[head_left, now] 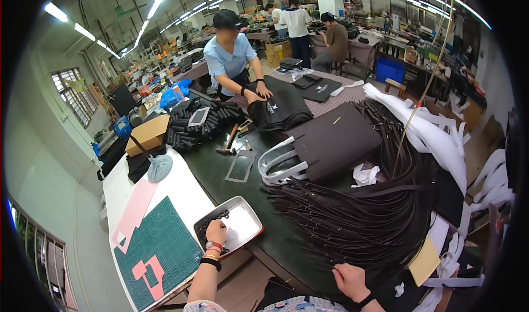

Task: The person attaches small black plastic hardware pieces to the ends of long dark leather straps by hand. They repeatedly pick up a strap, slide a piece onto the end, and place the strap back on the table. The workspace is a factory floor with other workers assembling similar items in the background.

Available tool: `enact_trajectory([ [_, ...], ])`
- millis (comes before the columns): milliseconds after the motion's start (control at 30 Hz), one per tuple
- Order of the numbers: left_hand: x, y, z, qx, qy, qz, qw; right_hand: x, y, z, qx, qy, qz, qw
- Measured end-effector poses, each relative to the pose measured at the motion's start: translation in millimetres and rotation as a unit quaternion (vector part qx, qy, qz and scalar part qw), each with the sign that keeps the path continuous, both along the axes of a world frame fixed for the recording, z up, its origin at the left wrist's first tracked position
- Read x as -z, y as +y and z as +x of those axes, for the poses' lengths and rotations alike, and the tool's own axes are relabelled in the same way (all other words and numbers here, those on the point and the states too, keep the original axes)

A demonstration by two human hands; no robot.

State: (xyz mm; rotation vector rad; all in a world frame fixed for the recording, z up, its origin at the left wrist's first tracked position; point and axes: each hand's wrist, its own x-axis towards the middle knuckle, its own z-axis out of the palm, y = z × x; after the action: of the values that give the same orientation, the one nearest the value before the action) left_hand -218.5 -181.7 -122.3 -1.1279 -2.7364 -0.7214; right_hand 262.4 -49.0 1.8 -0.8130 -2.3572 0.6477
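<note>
My left hand reaches into a shallow metal tray and rests on several small dark rings lying in its near corner. My right hand lies with fingers curled on the near ends of a big fan of thin dark leather straps spread over the dark worktable. Whether it grips a strap cannot be told. Beyond the straps lies a dark brown handbag with white-wrapped handles.
A green cutting mat with pink templates lies at my left. Across the table a person in a blue shirt handles a stack of dark bags. A hammer, a cardboard box and white strips lie around.
</note>
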Motion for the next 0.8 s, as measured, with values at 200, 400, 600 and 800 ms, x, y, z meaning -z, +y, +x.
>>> enact_trajectory([
  [200, -75, 49, 117, 0.065, -0.547, 0.302, 0.778, 10, 8, -10, 0.030, -0.037, -0.052, 0.998],
  [400, -47, 76, 214, 0.193, -0.863, 0.316, 0.343, -24, 17, -14, 0.054, 0.050, -0.066, 0.995],
  [600, -39, 99, 248, 0.226, -0.872, 0.317, 0.295, -41, 29, -11, 0.031, 0.035, -0.076, 0.996],
  [800, -46, 99, 253, 0.301, -0.801, 0.247, 0.454, -34, 30, -6, 0.018, -0.008, -0.090, 0.996],
])
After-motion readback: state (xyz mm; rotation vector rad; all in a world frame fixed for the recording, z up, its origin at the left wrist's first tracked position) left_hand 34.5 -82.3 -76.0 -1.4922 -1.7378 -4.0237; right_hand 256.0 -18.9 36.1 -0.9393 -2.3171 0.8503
